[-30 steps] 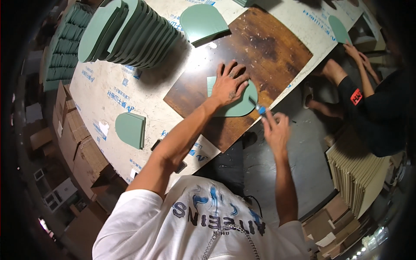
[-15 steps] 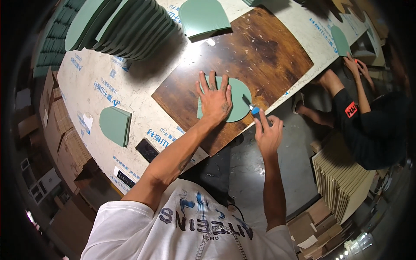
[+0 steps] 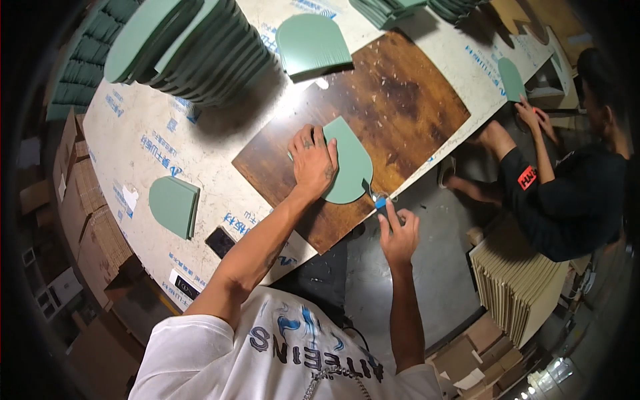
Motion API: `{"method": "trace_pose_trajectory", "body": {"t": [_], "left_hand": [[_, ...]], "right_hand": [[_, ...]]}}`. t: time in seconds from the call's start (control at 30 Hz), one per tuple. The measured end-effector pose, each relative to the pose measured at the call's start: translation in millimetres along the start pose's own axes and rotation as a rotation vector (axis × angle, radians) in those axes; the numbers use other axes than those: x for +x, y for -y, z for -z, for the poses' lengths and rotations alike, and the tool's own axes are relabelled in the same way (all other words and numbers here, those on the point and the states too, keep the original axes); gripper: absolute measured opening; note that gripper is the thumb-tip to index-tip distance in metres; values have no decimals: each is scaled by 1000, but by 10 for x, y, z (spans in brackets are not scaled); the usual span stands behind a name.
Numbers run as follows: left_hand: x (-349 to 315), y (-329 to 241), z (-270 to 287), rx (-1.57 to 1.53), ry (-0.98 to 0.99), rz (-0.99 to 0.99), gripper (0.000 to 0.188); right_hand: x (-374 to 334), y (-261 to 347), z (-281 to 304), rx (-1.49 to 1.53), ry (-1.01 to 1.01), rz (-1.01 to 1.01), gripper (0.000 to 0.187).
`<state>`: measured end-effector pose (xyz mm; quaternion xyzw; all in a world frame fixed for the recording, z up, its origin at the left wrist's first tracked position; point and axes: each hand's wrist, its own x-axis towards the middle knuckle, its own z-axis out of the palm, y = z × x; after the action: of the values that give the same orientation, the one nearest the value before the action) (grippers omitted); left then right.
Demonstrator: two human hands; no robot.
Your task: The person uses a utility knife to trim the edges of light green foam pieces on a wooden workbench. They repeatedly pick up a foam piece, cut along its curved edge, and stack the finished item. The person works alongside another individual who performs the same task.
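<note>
A flat green panel (image 3: 351,163) with a rounded end lies on a brown wood-grain board (image 3: 413,100). My left hand (image 3: 313,163) holds the panel at its left side, fingers bent over the edge. In my right hand (image 3: 400,237) is a knife (image 3: 381,202) with a blue and black handle. Its dark blade meets the panel's rounded edge at the lower right. A thin pale curl shows beside the blade.
Tall green panel stacks (image 3: 193,53) stand at the back left. Smaller stacks lie behind (image 3: 313,43) and left (image 3: 172,207), near a phone (image 3: 225,241). Another person (image 3: 560,193) works with a green panel at the right, above stacked boards (image 3: 513,280).
The panel has turned clockwise, its rounded end now facing lower right. My left hand has gone from lying flat on it to holding its side. My right hand and knife moved lower left.
</note>
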<state>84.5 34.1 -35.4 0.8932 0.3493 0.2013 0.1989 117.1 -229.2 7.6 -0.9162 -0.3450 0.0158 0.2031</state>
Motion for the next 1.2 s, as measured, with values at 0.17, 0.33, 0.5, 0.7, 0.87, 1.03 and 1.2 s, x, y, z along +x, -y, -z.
{"method": "trace_pose_trajectory", "body": {"t": [0.17, 0.33, 0.5, 0.7, 0.87, 1.03, 1.2], "left_hand": [[10, 18, 81, 3, 55, -10, 40], [-2, 56, 66, 9, 84, -15, 42], [283, 188, 124, -148, 242, -279, 40], [96, 26, 136, 26, 70, -10, 35], [25, 132, 26, -69, 64, -61, 33], [-12, 141, 79, -79, 112, -50, 35], [-4, 144, 94, -48, 78, -74, 35]], "right_hand": [[46, -8, -38, -84, -36, 43, 39], [571, 148, -104, 9, -41, 36, 38], [458, 73, 1, 16, 38, 57, 39], [-16, 99, -77, 14, 18, -26, 38], [233, 51, -21, -2, 18, 11, 37], [742, 199, -135, 6, -50, 58, 35], [1354, 191, -355, -24, -111, 92, 34]]}}
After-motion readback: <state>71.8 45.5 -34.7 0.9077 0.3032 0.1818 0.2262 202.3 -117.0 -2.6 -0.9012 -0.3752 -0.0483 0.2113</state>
